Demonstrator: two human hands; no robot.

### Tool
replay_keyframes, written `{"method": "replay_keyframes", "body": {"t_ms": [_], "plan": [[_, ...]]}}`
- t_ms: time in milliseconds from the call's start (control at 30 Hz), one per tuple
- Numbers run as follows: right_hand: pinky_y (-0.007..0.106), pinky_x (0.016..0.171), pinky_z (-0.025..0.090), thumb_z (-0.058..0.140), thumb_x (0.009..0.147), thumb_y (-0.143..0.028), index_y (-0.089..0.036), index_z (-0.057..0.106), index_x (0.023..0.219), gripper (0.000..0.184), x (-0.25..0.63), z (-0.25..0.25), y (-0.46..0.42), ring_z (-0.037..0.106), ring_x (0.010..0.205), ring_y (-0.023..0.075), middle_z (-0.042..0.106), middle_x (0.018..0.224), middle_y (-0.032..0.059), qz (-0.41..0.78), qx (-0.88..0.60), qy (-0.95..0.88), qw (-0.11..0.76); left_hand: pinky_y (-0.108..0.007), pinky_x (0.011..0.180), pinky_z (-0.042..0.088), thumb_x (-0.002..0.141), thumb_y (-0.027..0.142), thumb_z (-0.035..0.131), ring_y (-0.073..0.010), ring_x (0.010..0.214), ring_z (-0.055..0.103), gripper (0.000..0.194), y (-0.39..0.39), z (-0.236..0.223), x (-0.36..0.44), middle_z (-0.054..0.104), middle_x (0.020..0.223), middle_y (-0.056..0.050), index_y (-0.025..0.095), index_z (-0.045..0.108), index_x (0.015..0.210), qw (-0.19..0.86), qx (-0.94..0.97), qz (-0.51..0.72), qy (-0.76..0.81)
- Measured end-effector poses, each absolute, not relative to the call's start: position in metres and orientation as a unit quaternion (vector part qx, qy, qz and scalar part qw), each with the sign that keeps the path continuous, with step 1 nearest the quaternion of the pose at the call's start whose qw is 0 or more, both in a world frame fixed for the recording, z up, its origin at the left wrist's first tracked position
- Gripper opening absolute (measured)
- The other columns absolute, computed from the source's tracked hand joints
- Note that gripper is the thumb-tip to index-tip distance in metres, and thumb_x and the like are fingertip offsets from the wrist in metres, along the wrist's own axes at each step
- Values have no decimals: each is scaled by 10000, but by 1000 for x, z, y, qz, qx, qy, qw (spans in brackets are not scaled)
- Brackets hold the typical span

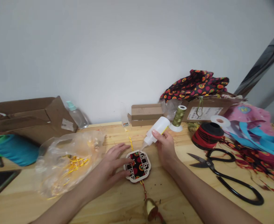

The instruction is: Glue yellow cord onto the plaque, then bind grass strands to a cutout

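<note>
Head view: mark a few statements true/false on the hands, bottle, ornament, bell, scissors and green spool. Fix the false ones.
1. The right hand holds the white bottle, tip down, near the top of the ornament. True.
2. The left hand is lifted well clear of the ornament. False: its fingers are on the ornament's left side.
3. The gold bell is at the ornament's lower end, below a red cord. True.
4. The scissors lie with blades fully closed. False: the blades are spread apart.
5. The green spool stands left of the small open box. False: it stands to the right.
</note>
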State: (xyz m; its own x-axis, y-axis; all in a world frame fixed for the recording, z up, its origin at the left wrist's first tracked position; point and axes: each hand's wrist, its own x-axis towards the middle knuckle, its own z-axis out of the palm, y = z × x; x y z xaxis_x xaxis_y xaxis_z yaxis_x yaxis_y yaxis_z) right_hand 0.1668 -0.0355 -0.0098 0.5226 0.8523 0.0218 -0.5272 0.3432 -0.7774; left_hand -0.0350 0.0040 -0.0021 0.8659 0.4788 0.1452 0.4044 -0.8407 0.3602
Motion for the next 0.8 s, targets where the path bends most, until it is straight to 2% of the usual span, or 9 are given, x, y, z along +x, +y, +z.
{"method": "replay_keyframes", "body": {"t_ms": [467,800], "plan": [[248,609,463,716,575,-239,-143,576,706,215,167,-11,-34,585,599,123,638,640,-10,435,-369,-214,793,-474,975,268,796,282,495,-268,1204,291,245,5,-6,-33,410,1282,-61,296,595,1019,74,965,186,172],[248,575,466,718,567,-240,-144,569,685,213,167,-8,-36,595,566,128,645,612,-6,441,-369,-210,791,-476,973,279,790,279,504,-270,1210,286,254,5,-8,-35,406,1288,-54,305,584,1030,100,958,193,187]]}}
